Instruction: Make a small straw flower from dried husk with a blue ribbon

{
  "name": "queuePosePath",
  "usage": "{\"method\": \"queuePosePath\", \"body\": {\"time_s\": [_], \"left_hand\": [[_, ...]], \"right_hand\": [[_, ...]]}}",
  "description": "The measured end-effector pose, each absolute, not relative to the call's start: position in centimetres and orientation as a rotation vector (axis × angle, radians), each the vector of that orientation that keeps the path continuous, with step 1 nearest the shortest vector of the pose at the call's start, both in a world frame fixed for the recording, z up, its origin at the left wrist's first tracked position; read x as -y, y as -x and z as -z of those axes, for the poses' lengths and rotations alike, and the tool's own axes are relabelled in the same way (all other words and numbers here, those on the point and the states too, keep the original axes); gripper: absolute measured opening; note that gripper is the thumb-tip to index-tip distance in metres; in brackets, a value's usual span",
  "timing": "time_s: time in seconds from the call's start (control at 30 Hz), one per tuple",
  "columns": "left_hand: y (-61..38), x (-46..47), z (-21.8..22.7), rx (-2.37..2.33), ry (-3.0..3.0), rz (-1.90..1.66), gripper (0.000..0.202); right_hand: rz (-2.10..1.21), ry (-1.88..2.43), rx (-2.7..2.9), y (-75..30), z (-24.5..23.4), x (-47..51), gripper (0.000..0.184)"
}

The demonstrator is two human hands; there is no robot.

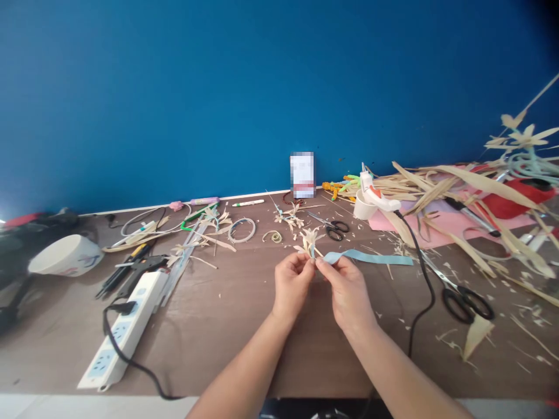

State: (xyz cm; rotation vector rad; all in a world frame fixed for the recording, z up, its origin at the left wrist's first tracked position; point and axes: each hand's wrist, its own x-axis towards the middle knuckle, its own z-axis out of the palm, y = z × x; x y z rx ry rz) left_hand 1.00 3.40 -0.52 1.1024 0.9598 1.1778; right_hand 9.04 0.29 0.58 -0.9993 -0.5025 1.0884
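In the middle of the head view, my left hand [293, 285] is closed in a pinch on the base of a pale dried-husk flower [310, 238]. My right hand [349, 291] touches it, thumb and fingers pinched on a light blue ribbon [375, 258]. The ribbon's loose end trails off to the right above the table. Its other end meets the flower's stem between my fingertips, where the fingers partly hide it. Black-handled scissors [336, 229] lie just beyond my hands, near a small coiled husk strip [272, 236].
A white power strip [131, 326] and a black glue gun [142, 273] lie left, by a white bowl [65, 256]. A corded white tool [375, 195] rests on a paper cup [363, 206]. Husk strips [437, 186] and larger scissors [467, 304] are at right.
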Motion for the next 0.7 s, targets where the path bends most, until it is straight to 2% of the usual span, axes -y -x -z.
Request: {"method": "queuePosePath", "body": {"time_s": [0.23,0.7], "left_hand": [[-1.2,-3.2,0.8,-0.981,-1.039,-1.242,0.012],[-1.2,-3.4,1.1,-0.989,-1.020,-1.269,0.009]], "right_hand": [[-0.991,0.997,0.573,-8.0,-0.1,0.2,0.005],[-0.797,1.250,0.743,-7.8,0.8,0.5,0.013]]}}
